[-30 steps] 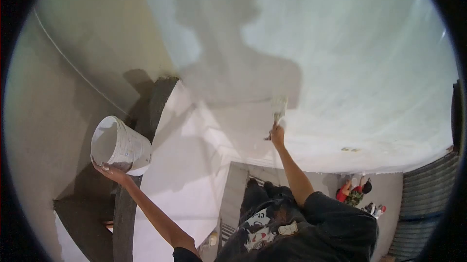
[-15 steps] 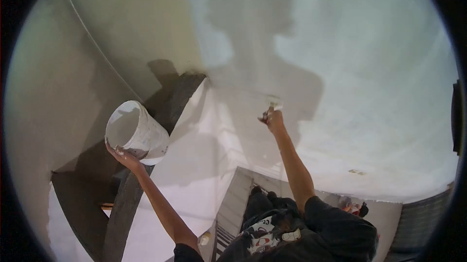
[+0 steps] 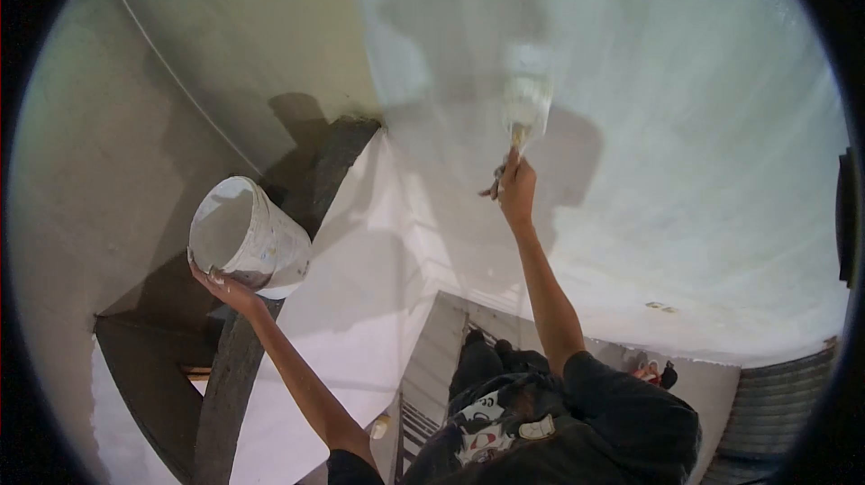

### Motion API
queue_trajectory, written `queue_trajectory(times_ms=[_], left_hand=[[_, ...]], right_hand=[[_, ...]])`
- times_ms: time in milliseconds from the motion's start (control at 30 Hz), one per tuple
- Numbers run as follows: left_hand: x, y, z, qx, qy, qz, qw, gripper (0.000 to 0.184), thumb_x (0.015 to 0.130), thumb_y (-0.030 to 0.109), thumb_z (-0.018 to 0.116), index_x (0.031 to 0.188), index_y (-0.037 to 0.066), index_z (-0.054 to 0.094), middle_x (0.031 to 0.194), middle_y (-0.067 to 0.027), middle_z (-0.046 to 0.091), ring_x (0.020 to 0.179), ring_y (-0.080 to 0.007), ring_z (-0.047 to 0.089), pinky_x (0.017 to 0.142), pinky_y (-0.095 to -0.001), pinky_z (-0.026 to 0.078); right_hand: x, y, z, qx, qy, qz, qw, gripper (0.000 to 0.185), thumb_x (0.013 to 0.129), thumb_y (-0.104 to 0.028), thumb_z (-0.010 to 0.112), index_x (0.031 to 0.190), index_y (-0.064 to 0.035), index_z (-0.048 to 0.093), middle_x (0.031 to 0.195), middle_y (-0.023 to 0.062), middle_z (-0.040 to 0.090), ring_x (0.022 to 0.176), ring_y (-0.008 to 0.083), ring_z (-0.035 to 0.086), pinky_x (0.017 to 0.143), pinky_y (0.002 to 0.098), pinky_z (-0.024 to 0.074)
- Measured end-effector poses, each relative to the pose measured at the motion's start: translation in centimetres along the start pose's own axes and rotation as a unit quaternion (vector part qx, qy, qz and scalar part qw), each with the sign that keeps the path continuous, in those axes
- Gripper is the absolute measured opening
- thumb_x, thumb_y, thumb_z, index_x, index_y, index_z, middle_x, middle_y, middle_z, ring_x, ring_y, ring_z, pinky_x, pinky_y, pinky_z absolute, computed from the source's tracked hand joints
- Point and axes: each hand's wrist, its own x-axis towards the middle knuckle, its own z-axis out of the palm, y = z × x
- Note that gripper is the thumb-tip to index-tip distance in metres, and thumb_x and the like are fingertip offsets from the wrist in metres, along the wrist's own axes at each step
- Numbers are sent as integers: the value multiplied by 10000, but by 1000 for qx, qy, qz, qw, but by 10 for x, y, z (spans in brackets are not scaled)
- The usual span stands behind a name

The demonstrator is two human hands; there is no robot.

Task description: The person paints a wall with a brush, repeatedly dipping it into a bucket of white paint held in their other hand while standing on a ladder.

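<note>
A white plastic bucket (image 3: 279,251), smeared with paint, tilts with its mouth toward the left. My left hand (image 3: 236,294) grips it from below at the lower rim, its fingers partly hidden by the bucket. My right hand (image 3: 515,192) is closed around the handle of a wide paintbrush (image 3: 527,107). The brush's bristles lie against the pale wall (image 3: 676,170), slightly smeared by motion. White paint marks the fingers of both hands.
A dark grey ledge (image 3: 347,152) runs diagonally behind the bucket, beside an unpainted beige wall (image 3: 270,26) with a thin white line (image 3: 171,75). A small wall opening (image 3: 662,308) sits low on the right. Grey corrugated metal (image 3: 775,413) stands at lower right.
My right hand has moved up the wall with the paintbrush, which now shows more fully. The bucket in my left hand has shifted slightly up and left in view.
</note>
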Motion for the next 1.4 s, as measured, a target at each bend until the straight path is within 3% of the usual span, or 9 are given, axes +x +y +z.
queue_trajectory(times_ms=[200, 367, 500, 633, 1033, 1133, 1200, 1333, 1400], left_hand=[[0, 12, 2, -12, 4, 10, 1000, 705, 852, 558, 293, 1271, -8, 316, 1280, -203, 353, 1180, -324, 354, 985, -440, 252], [0, 6, 2, -21, 1, 2, 1000, 705, 855, 561, 280, 1271, -8, 311, 1281, -203, 349, 1181, -324, 352, 986, -440, 252], [1, 13, 1, -14, -12, -13, 1000, 804, 803, 670, 260, 1290, 32, 300, 1301, -211, 310, 1204, -345, 315, 977, -498, 247], [-2, 10, 2, -15, 8, -39, 999, 700, 851, 581, 260, 1281, 31, 313, 1285, -180, 353, 1191, -318, 341, 986, -437, 252], [-2, 19, 3, 3, -7, -7, 1000, 808, 803, 670, 249, 1288, 25, 302, 1291, -207, 329, 1197, -341, 329, 982, -476, 252], [-4, 15, 2, 4, -14, -2, 1000, 837, 784, 699, 242, 1296, 39, 295, 1302, -204, 314, 1206, -347, 317, 984, -496, 246], [0, 10, 3, -1, -16, 2, 1000, 836, 785, 697, 243, 1296, 38, 291, 1303, -206, 310, 1207, -347, 315, 982, -501, 246], [1, 5, 3, -12, -13, -12, 1000, 832, 788, 692, 250, 1295, 34, 289, 1304, -208, 305, 1210, -346, 309, 981, -505, 243], [-3, -1, 0, -3, -19, -16, 1000, 834, 787, 692, 254, 1295, 33, 289, 1305, -209, 305, 1211, -346, 307, 981, -506, 241]], right_hand=[[-31, 157, -44, -87, 23, 140, 986, 440, 926, -327, 367, 666, 24, 415, 518, 69, 438, 345, 152, 438, 316, 303, 402], [-76, 216, -48, 91, 65, 394, 912, 516, 902, -386, 402, 544, -14, 395, 460, 72, 404, 395, 187, 484, 390, 337, 488], [-56, 276, -28, 5, 2, 354, 935, 415, 917, -354, 373, 644, -41, 375, 500, 65, 385, 411, 169, 406, 515, 388, 543], [0, 172, 19, 227, 6, 313, 922, 407, 926, -333, 355, 639, -45, 374, 516, 60, 385, 417, 157, 381, 542, 389, 541], [9, -86, 73, 61, -84, 35, 994, 404, 917, -244, 387, 613, 21, 378, 540, 95, 450, 355, 169, 466, 340, 324, 486], [25, -88, 81, -19, -67, -79, 994, 379, 909, -213, 412, 632, 46, 398, 536, 98, 459, 363, 166, 488, 323, 303, 469], [36, -65, 81, -24, -54, -64, 996, 335, 899, -176, 419, 667, 66, 414, 539, 106, 470, 384, 171, 516, 305, 288, 440], [33, 15, 67, -107, -48, -60, 991, 390, 923, -263, 385, 700, 55, 423, 535, 81, 429, 337, 145, 446, 343, 314, 464], [32, 116, 56, -194, -37, -71, 978, 329, 914, -209, 406, 726, 56, 455, 537, 104, 465, 378, 171, 481, 339, 321, 412]])
